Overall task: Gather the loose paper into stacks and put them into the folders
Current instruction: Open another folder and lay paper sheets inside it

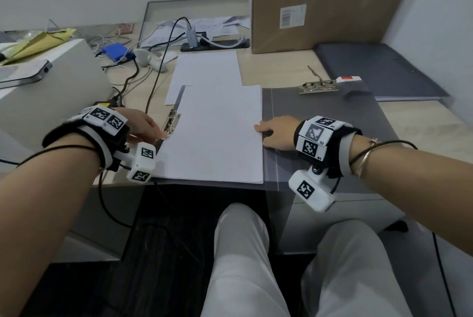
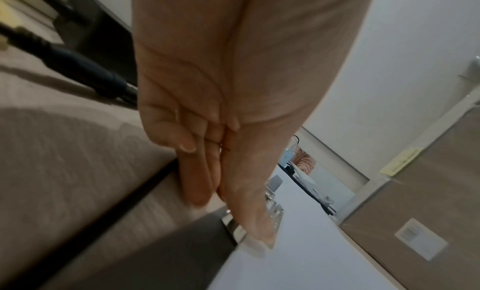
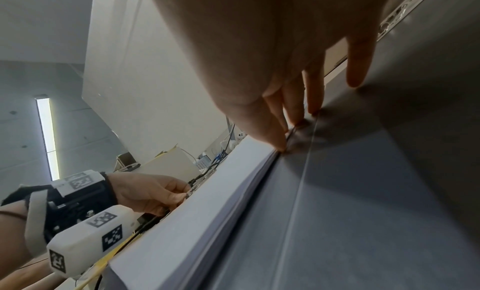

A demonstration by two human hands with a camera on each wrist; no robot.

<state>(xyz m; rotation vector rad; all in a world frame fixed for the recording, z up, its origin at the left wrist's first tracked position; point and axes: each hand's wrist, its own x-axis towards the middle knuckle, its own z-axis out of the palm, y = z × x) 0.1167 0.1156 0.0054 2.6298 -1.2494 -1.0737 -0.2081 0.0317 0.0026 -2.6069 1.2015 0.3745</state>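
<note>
Our left hand [image 1: 143,124] pinches the clip [image 1: 172,122] at nine o'clock of the paper stack [image 1: 212,135]; our right hand [image 1: 277,133], fingers straight, steadies its three o'clock edge in the open folder [image 1: 320,112]

Wooden desk [image 1: 276,71], open grey folder [image 1: 320,112], loose sheets [image 1: 207,68], cardboard box [image 1: 320,9], cables [image 1: 153,71]

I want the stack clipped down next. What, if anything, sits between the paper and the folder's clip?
Nothing visible does. The paper stack already lies in the open folder, its left edge at the clip, where the left hand touches. The right hand rests at its right edge.
</note>
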